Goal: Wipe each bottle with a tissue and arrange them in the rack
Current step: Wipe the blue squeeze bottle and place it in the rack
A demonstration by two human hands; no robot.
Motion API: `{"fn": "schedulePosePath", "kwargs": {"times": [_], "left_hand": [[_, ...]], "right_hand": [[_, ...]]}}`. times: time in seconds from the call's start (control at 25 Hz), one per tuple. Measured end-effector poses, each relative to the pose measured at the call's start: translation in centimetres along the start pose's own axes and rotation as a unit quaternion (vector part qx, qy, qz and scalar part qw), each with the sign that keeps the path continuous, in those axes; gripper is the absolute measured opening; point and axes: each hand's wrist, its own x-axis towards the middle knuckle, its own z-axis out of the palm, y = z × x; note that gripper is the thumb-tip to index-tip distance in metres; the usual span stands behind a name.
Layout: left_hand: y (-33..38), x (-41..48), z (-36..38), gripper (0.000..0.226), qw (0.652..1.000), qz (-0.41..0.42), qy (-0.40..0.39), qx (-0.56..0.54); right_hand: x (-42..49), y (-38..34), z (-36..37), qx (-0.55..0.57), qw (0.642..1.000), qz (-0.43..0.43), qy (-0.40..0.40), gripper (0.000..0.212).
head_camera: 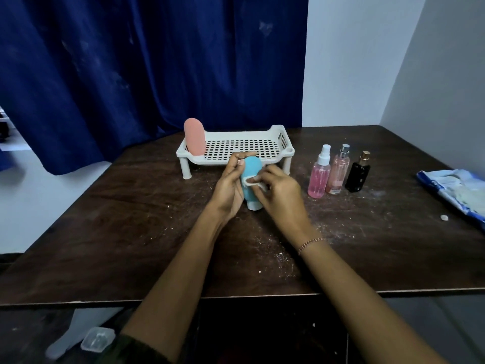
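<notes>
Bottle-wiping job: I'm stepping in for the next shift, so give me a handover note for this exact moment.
Left hand: grip closed around the blue bottle, held above the table, cap end down.
Right hand: pressing a tissue against that bottle.
Done: the pink bottle stands upright at the left end of the white rack.
Left: finish the blue bottle and rack it; then the pink spray bottle, the pale pink perfume bottle and the black bottle, standing in a row right of the rack. Tissue pack lies at the far right.
</notes>
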Motion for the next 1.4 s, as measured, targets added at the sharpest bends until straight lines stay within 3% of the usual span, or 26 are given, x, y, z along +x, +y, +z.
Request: {"fn": "schedulePosePath", "kwargs": {"times": [0.32,0.56,0.8,1.2,1.4], "left_hand": [[0.0,0.0,0.1,0.026,1.000,-0.013,0.012,0.005],[0.1,0.0,0.1,0.024,1.000,-0.011,-0.011,-0.012],[0.0,0.0,0.1,0.024,0.999,-0.018,-0.013,0.026],[-1.0,0.7,-1.0,0.023,0.980,0.083,0.063,0.171],[-1.2,0.9,-1.4,0.019,0.972,0.103,0.064,0.201]], "right_hand": [[-0.7,-0.5,0.3,-0.050,0.997,-0.005,-0.053,0.013],[1.8,-0.6,-0.6,-0.003,0.998,-0.003,0.055,0.008],[1.0,0.8,0.5,0.137,0.961,0.153,0.184,0.014],[0.8,1.2,0.5,0.129,0.971,0.161,0.122,0.019],[0.7,1.0,0.2,0.046,0.983,0.131,0.118,0.024]]}}
